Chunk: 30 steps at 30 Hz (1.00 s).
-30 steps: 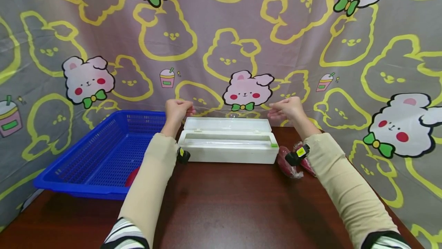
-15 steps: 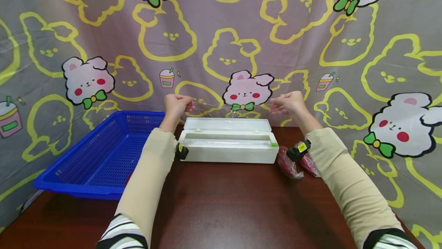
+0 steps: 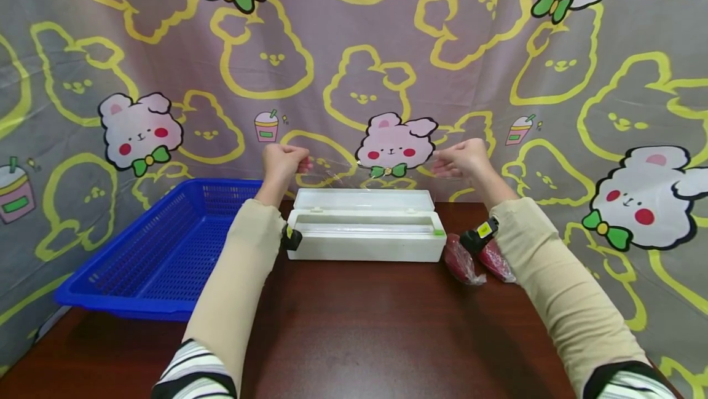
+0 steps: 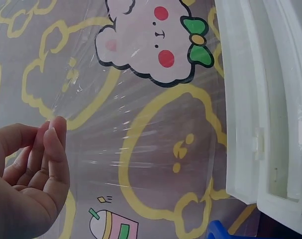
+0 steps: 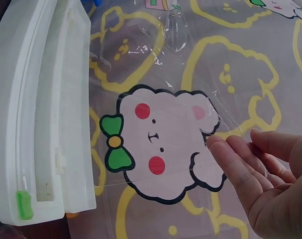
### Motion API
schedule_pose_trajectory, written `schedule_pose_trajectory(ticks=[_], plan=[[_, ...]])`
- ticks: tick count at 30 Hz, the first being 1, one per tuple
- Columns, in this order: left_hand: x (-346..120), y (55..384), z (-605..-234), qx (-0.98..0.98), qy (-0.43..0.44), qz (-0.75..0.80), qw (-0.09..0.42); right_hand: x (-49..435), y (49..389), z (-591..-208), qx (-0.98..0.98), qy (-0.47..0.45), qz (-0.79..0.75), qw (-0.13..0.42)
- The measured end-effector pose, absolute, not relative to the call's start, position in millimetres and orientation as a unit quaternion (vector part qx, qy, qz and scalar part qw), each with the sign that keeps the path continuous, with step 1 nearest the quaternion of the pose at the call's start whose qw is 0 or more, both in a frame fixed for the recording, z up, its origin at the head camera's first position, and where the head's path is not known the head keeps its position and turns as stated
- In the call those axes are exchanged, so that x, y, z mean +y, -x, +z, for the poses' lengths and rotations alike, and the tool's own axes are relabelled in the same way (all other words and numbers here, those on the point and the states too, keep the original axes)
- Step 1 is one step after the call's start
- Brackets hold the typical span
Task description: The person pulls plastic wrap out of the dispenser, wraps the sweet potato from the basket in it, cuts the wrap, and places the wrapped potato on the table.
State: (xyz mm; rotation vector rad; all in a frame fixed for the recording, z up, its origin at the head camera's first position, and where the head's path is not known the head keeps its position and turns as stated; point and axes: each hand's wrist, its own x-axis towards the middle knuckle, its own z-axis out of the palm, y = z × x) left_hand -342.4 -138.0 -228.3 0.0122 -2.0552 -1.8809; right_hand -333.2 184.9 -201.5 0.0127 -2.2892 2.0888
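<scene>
A white cling film dispenser box [image 3: 365, 248] stands on the table with its lid [image 3: 364, 200] raised at the back and a green slider [image 3: 439, 232] at its right end. Clear cling film [image 4: 106, 154] stretches up from behind the box, creased into lines that run toward the fingers. At the film's left corner, my left hand [image 3: 283, 165] pinches it between thumb and forefinger. My right hand [image 3: 464, 160] holds the opposite corner in its fingertips, the other fingers loosely bent. Both hands are raised above and behind the box, wide apart.
To the left is a blue plastic basket [image 3: 124, 308], partly hidden by my left forearm. Two red items in clear wrap, one [image 3: 460, 259] beside the box and another [image 3: 496, 262] near my right sleeve, lie on the brown table [image 3: 376, 331]. A patterned curtain [image 3: 343, 30] hangs behind.
Both hands have risen a little, drawing the film higher, and it shows more plainly between them. A red thing in the basket has become hidden behind my left forearm.
</scene>
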Motion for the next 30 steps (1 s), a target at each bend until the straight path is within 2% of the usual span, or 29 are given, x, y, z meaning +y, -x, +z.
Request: schedule_pose_trajectory(ticks=[8,30], plan=[[-136,345,-220,-0.731,-0.006,-0.657,0.183,185,334,-197,-0.757,-0.015,0.652,0.043],[-139,345,-200,-0.749,0.007,-0.637,0.181,184,331,-179,-0.768,-0.029,0.638,0.054]])
